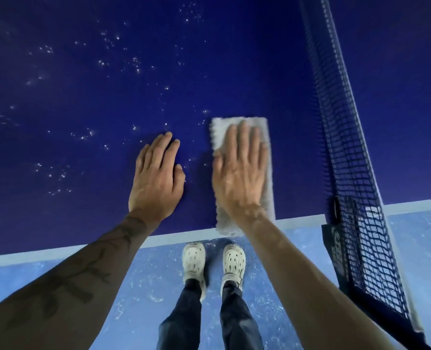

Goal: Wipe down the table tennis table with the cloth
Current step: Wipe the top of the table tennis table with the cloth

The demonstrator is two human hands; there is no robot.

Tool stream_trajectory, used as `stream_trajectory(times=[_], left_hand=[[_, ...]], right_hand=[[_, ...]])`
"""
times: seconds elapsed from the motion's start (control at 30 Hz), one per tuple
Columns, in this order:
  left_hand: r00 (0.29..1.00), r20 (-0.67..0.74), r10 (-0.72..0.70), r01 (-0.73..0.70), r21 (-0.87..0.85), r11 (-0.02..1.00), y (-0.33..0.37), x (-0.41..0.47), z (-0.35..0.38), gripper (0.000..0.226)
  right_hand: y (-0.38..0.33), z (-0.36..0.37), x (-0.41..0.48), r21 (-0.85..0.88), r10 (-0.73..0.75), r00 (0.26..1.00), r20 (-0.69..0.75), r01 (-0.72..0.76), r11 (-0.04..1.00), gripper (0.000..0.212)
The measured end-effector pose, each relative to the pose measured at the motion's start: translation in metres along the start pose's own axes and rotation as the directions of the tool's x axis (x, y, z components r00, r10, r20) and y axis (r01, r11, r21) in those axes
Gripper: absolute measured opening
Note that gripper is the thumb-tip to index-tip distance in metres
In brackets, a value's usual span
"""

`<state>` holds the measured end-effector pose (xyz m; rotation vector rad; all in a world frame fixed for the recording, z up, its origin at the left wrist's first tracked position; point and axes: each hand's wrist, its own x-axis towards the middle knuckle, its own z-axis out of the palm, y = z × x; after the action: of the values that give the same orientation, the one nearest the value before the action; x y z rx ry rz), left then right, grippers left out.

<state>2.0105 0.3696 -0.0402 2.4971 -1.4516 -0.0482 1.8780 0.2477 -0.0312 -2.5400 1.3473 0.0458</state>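
The dark blue table tennis table [83, 122] fills the upper part of the head view, and its white edge line runs across the lower middle. White droplets speckle its left and middle surface. A folded grey cloth [237, 125] lies flat near the table's edge, left of the net. My right hand [240, 170] presses flat on the cloth with straight fingers. My left hand [157, 173] rests on the bare table just left of the cloth, fingers relaxed, holding nothing.
The black net [340, 137] runs from the top right down to its clamp post [335, 248] at the table's edge. Below the edge lies a light blue floor [58, 286], with my two white shoes [213, 261] right by the table.
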Motion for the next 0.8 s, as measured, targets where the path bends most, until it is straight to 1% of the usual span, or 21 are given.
stream_trajectory(times=[0.07,0.1,0.17,0.23,0.27,0.33,0.37,0.4,0.43,0.47,0.5,0.57,0.6,0.63,0.67,0.73,0.8], left_hand=[[1.000,0.009,-0.004,0.004,0.009,1.000,-0.001,0.000,0.001,0.052],[1.000,0.013,-0.003,0.003,0.012,1.000,-0.002,-0.001,0.001,0.052],[1.000,0.018,0.003,-0.003,0.004,1.000,-0.002,-0.001,-0.001,0.053],[1.000,0.019,0.002,-0.002,-0.010,1.000,-0.001,0.000,-0.002,0.053],[1.000,0.017,-0.002,0.002,-0.026,1.000,0.000,0.000,-0.003,0.053],[1.000,0.007,-0.009,0.010,-0.092,0.996,-0.003,-0.001,-0.006,0.052],[1.000,-0.002,-0.007,0.006,-0.123,0.992,-0.007,0.000,-0.008,0.051],[1.000,-0.013,-0.003,0.001,-0.140,0.990,-0.013,0.000,-0.011,0.051],[1.000,-0.024,0.001,-0.004,-0.139,0.990,-0.022,0.001,-0.014,0.049],[0.999,-0.033,0.004,-0.008,-0.123,0.992,-0.034,0.002,-0.018,0.048],[0.999,-0.036,0.005,-0.009,-0.102,0.995,-0.047,0.004,-0.021,0.047],[0.999,-0.030,-0.013,0.011,-0.061,0.998,-0.076,0.011,-0.029,0.046],[0.999,-0.022,-0.027,0.026,-0.041,0.999,-0.091,0.014,-0.033,0.046],[0.999,-0.012,-0.034,0.034,-0.023,0.999,-0.105,0.018,-0.035,0.046],[0.999,-0.002,-0.035,0.035,-0.004,0.999,-0.119,0.022,-0.037,0.046],[1.000,0.016,-0.019,0.019,0.033,0.999,-0.141,0.027,-0.038,0.047],[1.000,0.022,0.005,-0.006,0.042,0.999,-0.154,0.029,-0.035,0.050]], right_hand=[[-0.006,0.007,-0.027,-0.031,-0.176,0.983,0.052,0.177,0.984,0.065],[0.003,0.007,-0.036,-0.052,-0.228,0.971,0.065,0.231,0.971,0.065],[0.031,0.000,-0.044,-0.131,-0.238,0.967,0.092,0.248,0.960,0.065],[0.049,-0.007,-0.036,-0.184,-0.153,0.984,0.092,0.167,0.969,0.065],[0.047,-0.008,-0.028,-0.167,-0.085,0.994,0.067,0.095,0.981,0.064],[0.022,-0.007,-0.010,-0.101,0.061,0.998,-0.010,-0.062,0.993,0.064],[0.001,-0.003,-0.001,-0.069,0.119,0.992,-0.041,-0.121,0.990,0.064],[-0.020,0.001,0.006,-0.032,0.146,0.988,-0.047,-0.148,0.988,0.065],[-0.041,0.006,0.008,0.006,0.133,0.990,-0.040,-0.133,0.991,0.066],[-0.059,0.012,0.005,0.030,0.074,0.997,-0.029,-0.073,0.997,0.066],[-0.071,0.018,-0.004,0.034,-0.016,1.000,-0.016,0.017,0.999,0.065],[-0.073,0.023,-0.026,-0.016,-0.178,0.984,0.006,0.178,0.984,0.062],[-0.065,0.022,-0.035,-0.059,-0.205,0.979,0.021,0.206,0.977,0.062],[-0.055,0.020,-0.038,-0.092,-0.192,0.981,0.038,0.194,0.977,0.063],[-0.047,0.017,-0.037,-0.116,-0.143,0.989,0.037,0.147,0.982,0.065],[-0.047,0.015,-0.022,-0.122,0.010,1.000,0.006,-0.009,0.992,0.066],[-0.070,0.017,0.003,-0.090,0.145,0.987,-0.066,-0.151,0.984,0.066]])
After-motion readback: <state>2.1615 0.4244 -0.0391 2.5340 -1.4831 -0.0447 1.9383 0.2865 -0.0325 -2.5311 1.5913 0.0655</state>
